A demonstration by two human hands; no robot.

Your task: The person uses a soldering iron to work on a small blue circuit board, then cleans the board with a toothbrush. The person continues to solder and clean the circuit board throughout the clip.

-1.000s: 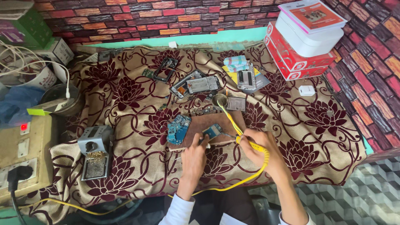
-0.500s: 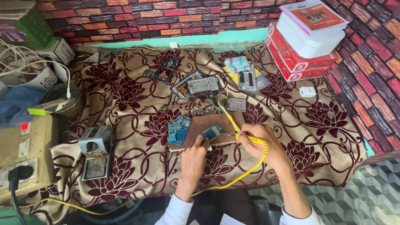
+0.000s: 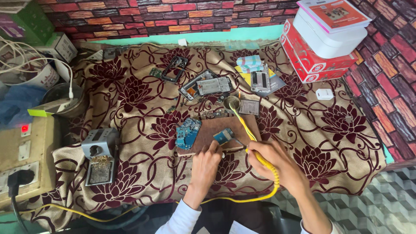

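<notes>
A small blue circuit board (image 3: 224,135) lies on a brown wooden work block (image 3: 219,130) near the front edge of a cloth-draped table, with the tip of a yellow-handled soldering iron (image 3: 255,152) just beside its right edge. The board looks thin, light and stiff, its face crowded with tiny parts, so it is judged fragile and best steadied by its bare edges. The person's left hand (image 3: 206,167) rests at the block's front edge, fingertips together and touching or nearly touching the board's lower side; whether they pinch it cannot be told. The right hand (image 3: 273,162) is closed around the iron's handle like a pen. The iron's yellow cord (image 3: 242,123) runs up across the block toward a small round tin (image 3: 231,102) and also loops back under the right wrist, a likely snag for any sideways move.

A larger blue circuit board (image 3: 187,133) lies on the block's left end, close enough to be bumped. Beyond it, stripped phone frames (image 3: 203,85) and loose parts are scattered over the maroon-flowered cloth (image 3: 130,91). A grey iron stand (image 3: 100,157) with brass wool sits well apart on the left, near a beige socket box (image 3: 21,160). Red and white boxes (image 3: 323,43) are stacked at the far right, against the brick-patterned wall.
</notes>
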